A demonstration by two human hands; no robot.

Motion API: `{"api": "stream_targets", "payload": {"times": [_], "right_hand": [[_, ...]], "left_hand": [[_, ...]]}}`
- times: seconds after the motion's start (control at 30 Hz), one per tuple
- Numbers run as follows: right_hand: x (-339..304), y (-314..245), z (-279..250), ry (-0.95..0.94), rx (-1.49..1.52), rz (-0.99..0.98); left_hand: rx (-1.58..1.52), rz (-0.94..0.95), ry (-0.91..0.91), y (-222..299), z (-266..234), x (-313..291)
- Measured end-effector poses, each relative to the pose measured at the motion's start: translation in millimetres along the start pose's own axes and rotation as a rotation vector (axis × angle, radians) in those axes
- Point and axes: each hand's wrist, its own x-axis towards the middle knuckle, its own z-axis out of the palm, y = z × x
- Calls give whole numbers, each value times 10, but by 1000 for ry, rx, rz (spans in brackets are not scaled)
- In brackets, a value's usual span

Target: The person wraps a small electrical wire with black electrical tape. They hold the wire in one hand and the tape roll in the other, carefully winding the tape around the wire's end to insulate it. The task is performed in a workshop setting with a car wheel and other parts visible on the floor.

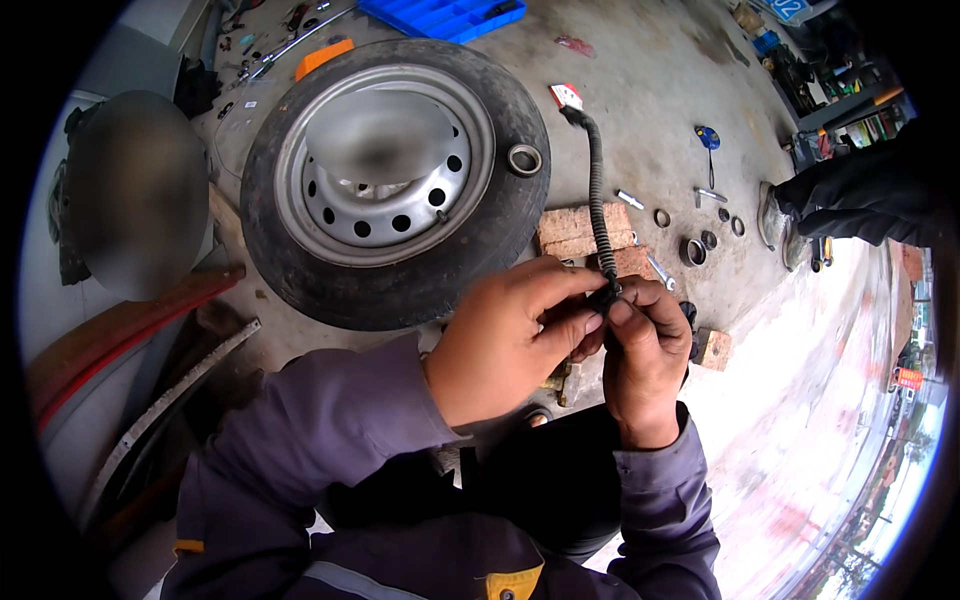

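Note:
Both hands meet in front of me at the near end of a black corrugated cable sleeve (597,195). My left hand (500,335) pinches this end between thumb and fingers. Close against it, my right hand (648,345) grips the same end with thumb and bent fingers. The small dark end piece is mostly hidden by my fingertips. From there the sleeve runs away over the bricks (580,226), its far end beside a small red-and-white packet (566,96). Left of it lies a wheel with a black tyre (470,265), a metal ring (512,160) on its sidewall.
Bearing rings (693,252), a wrench (660,272) and small metal parts lie on the concrete to the right. A person's dark trouser leg (850,200) stands beyond them. A blue tray (440,20) is at the back; curved strips (160,400) lean at the left.

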Motion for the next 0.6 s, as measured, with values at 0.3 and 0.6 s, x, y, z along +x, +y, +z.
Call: {"api": "stream_targets", "payload": {"times": [0.3,0.6], "right_hand": [[2,-57,115,11,-55,6],[-33,-107,81,40,-299,35]], "left_hand": [[-383,-88,138,10,21,5],[251,340,80,-159,-4,73]]}}
